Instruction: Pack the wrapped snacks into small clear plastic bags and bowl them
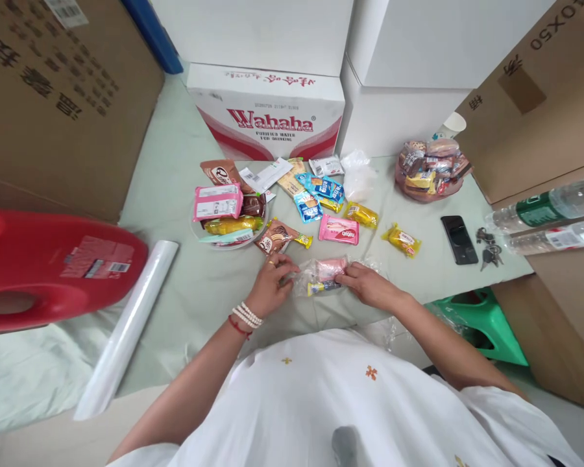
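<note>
A clear plastic bag point(302, 277) lies at the table's front, with a pink snack packet point(331, 267) and a small yellow-and-blue packet point(321, 287) inside it. My left hand point(272, 285), wearing a ring and bracelets, pinches the left edge of this bag. At the opposite end, my right hand point(370, 285) grips the bag beside the two packets, its thumb and fingers closed. Just beyond the bag lie a brown snack packet point(275, 237), a pink wafer packet point(339, 229) and yellow-wrapped snacks point(401, 240).
A bowl point(194, 228) full of snacks stands left, a pink clear bowl point(403, 188) of snacks right. Blue packets point(309, 206) lie between. A phone point(459, 240), keys point(489, 250), bottles point(540, 213), a red jug point(53, 259), a plastic roll point(126, 331) and boxes point(272, 117) surround them.
</note>
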A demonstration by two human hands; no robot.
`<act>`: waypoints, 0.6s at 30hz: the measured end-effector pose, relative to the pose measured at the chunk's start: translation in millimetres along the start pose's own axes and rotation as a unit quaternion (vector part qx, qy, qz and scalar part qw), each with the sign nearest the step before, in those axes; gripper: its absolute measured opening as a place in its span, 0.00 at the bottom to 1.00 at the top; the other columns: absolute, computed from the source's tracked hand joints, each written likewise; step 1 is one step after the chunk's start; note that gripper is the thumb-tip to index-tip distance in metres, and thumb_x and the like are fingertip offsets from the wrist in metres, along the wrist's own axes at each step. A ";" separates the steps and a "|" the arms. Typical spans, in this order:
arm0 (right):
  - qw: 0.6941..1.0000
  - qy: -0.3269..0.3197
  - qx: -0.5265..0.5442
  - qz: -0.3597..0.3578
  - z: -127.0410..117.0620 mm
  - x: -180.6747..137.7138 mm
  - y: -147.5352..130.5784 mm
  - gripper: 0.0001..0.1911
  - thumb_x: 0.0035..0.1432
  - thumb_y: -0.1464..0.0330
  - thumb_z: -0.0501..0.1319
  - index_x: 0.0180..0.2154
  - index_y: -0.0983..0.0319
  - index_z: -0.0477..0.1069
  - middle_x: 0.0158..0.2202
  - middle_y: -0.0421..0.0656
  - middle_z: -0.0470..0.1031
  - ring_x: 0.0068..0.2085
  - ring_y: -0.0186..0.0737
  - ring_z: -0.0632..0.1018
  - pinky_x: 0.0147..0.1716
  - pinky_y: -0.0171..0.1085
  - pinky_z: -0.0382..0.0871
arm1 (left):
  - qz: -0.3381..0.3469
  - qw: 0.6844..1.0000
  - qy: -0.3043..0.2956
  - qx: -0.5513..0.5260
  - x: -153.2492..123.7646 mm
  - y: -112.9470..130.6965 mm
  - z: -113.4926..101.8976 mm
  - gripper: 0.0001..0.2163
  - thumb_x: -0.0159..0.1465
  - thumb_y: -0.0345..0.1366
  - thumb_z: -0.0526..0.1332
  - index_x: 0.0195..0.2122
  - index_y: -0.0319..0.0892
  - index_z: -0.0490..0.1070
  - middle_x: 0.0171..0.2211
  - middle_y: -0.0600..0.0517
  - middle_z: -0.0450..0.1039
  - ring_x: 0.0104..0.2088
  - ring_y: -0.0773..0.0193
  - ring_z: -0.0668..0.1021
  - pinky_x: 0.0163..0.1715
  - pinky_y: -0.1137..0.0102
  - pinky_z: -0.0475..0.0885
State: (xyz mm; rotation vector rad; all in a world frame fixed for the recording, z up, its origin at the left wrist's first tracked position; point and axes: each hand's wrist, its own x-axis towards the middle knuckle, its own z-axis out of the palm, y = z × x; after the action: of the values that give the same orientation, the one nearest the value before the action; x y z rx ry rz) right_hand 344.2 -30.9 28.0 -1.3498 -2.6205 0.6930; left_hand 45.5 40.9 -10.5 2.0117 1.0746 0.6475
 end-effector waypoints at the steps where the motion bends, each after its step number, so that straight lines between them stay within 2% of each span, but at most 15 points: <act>1: 1.000 0.002 -0.002 0.004 0.4 -0.3 -0.7 0.21 0.70 0.78 0.50 0.57 0.61 0.74 0.42 0.49 0.74 0.45 0.46 0.71 0.46 0.40 0.67 | 0.006 1.000 -0.002 0.017 -2.7 3.6 0.1 0.13 0.60 0.30 0.59 0.42 0.45 0.80 0.49 0.45 0.72 0.49 0.54 0.75 0.51 0.57 0.75; 3: 1.000 0.002 -0.005 0.009 1.1 -1.1 -2.4 0.22 0.70 0.78 0.50 0.57 0.61 0.74 0.43 0.48 0.74 0.45 0.46 0.70 0.46 0.40 0.67 | -0.005 0.998 0.019 0.059 -3.8 13.4 5.2 0.08 0.63 0.34 0.58 0.36 0.44 0.78 0.50 0.44 0.73 0.54 0.50 0.73 0.57 0.52 0.71; 5: 1.000 0.004 -0.006 0.012 2.2 -1.8 -3.4 0.21 0.70 0.77 0.49 0.57 0.60 0.74 0.44 0.48 0.74 0.46 0.45 0.69 0.46 0.39 0.66 | -0.046 0.993 0.049 0.100 -0.7 24.3 12.9 0.10 0.64 0.39 0.60 0.26 0.44 0.72 0.48 0.43 0.75 0.53 0.48 0.73 0.57 0.50 0.70; 8: 1.000 0.010 -0.001 0.017 4.9 -2.5 -2.8 0.21 0.72 0.76 0.49 0.57 0.60 0.74 0.43 0.48 0.74 0.45 0.45 0.69 0.46 0.39 0.66 | -0.123 0.987 0.030 0.096 4.1 37.7 17.8 0.14 0.60 0.37 0.63 0.20 0.45 0.61 0.32 0.47 0.74 0.39 0.54 0.76 0.45 0.58 0.73; 10: 1.000 0.015 0.009 0.018 7.2 -2.2 -1.2 0.20 0.72 0.75 0.49 0.57 0.60 0.75 0.43 0.48 0.74 0.45 0.45 0.69 0.46 0.39 0.66 | -0.168 0.986 -0.008 0.021 5.3 44.5 15.2 0.14 0.59 0.35 0.62 0.21 0.46 0.58 0.21 0.55 0.65 0.27 0.63 0.71 0.32 0.66 0.70; 12: 0.999 0.027 0.027 0.015 9.6 -0.9 0.9 0.20 0.72 0.75 0.50 0.56 0.59 0.76 0.43 0.48 0.75 0.45 0.45 0.70 0.47 0.40 0.66 | -0.199 0.975 -0.025 -0.090 7.0 51.1 12.9 0.13 0.59 0.37 0.62 0.22 0.46 0.57 0.18 0.59 0.60 0.21 0.67 0.66 0.25 0.71 0.64; 15: 0.998 0.040 0.049 0.015 11.9 1.8 3.6 0.19 0.71 0.75 0.52 0.55 0.59 0.77 0.42 0.48 0.76 0.45 0.45 0.71 0.47 0.40 0.67 | -0.225 0.946 -0.022 -0.230 14.1 60.9 20.2 0.11 0.58 0.39 0.63 0.26 0.45 0.61 0.20 0.59 0.66 0.23 0.67 0.72 0.25 0.72 0.67; 16: 0.998 0.040 0.051 0.018 11.8 2.0 3.9 0.20 0.70 0.76 0.52 0.55 0.59 0.77 0.41 0.48 0.76 0.45 0.45 0.71 0.46 0.40 0.67 | -0.226 0.942 -0.023 -0.246 17.0 63.7 25.9 0.08 0.59 0.38 0.63 0.29 0.45 0.64 0.22 0.57 0.70 0.24 0.66 0.74 0.27 0.71 0.70; 18: 0.997 0.041 0.058 0.023 10.0 0.2 3.0 0.20 0.70 0.76 0.52 0.56 0.59 0.77 0.41 0.49 0.76 0.45 0.45 0.71 0.46 0.41 0.68 | -0.199 0.959 -0.024 -0.201 20.9 68.0 39.5 0.04 0.61 0.34 0.60 0.37 0.43 0.69 0.29 0.53 0.76 0.29 0.62 0.79 0.33 0.67 0.75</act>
State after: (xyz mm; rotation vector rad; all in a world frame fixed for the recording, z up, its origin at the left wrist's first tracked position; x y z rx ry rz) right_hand 343.3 -32.7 17.8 -1.3776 -2.4527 0.7660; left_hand 116.5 18.9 22.7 1.4058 1.1664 0.5456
